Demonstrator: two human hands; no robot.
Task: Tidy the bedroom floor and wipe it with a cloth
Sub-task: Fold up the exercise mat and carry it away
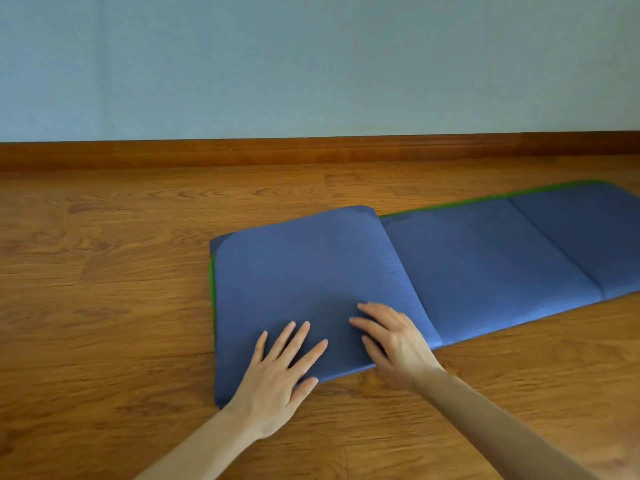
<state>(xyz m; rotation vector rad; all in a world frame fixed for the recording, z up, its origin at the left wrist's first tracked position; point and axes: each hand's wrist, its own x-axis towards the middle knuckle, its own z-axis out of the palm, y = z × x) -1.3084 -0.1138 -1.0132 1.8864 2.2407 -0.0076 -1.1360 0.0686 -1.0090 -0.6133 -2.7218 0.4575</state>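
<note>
Both hands, left (pixel 277 372) and right (pixel 394 337), lay spread flat on the folded mat (pixel 301 271), its unfolded length running away rightward.

Mat (pixel 485 265) far end cut by right edge; folded layers beneath hidden, perhaps two.

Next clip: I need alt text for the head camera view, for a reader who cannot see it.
Two bare hands, left hand and right hand, press flat on the folded-over end of a blue mat with a green edge, lying on a wooden floor. The rest of the mat stretches right, near a pale wall with a wooden skirting board.
</note>
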